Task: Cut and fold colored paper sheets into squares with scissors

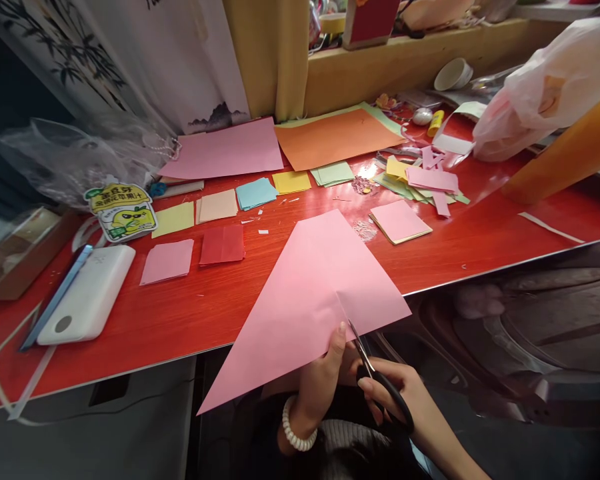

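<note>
The red table (205, 303) spreads out beyond the fingers (338, 340). To their left lie a white device (97, 287), a pink stack of paper (167, 261) and a red stack (222, 245). Ahead of them — farther off — sit a yellow stack (291, 182) and a pale green stack (333, 174). Ahead and to their right rests a pink-topped stack (401, 221), with a heap of paper scraps (433, 179) farther on.

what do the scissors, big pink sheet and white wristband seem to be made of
Scissors: blades probably metal, thin and shiny-edged; handles likely plastic, dark and smooth. Big pink sheet: matte paper, apparently, thin and crisp-edged. White wristband: smooth rounded segments, perhaps plastic or stone; can't tell.
</note>
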Motion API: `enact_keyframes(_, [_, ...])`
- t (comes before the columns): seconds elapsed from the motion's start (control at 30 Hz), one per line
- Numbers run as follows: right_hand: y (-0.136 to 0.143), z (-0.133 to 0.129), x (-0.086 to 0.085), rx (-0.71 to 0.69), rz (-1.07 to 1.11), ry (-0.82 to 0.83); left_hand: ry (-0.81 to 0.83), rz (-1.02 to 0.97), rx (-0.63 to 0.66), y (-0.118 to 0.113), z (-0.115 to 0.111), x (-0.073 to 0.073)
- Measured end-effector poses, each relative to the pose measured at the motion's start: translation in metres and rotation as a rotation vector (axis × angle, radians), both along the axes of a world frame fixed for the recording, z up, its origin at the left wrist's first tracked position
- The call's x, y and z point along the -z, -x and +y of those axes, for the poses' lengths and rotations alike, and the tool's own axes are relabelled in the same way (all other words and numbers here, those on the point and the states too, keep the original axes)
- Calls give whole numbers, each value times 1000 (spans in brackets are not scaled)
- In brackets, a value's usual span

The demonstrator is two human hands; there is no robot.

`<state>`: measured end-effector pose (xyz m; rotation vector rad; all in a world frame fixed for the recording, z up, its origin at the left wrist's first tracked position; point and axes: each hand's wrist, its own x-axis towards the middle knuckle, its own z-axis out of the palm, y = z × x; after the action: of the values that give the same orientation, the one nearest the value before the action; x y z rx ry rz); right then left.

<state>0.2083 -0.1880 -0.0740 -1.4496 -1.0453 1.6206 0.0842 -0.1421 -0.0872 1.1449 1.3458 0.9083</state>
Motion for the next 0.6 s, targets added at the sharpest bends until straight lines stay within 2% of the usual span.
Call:
enact_keyframes(0.23, [0, -4, 1, 30, 26, 72, 45, -54, 38, -1, -2, -2])
enact_keyframes(0.4, [1, -5, 1, 35, 30, 47, 60, -119, 78, -2, -4, -2])
enact_keyframes(0.6, [1, -4, 1, 45, -3, 31, 13, -75, 74, -2, -3, -5])
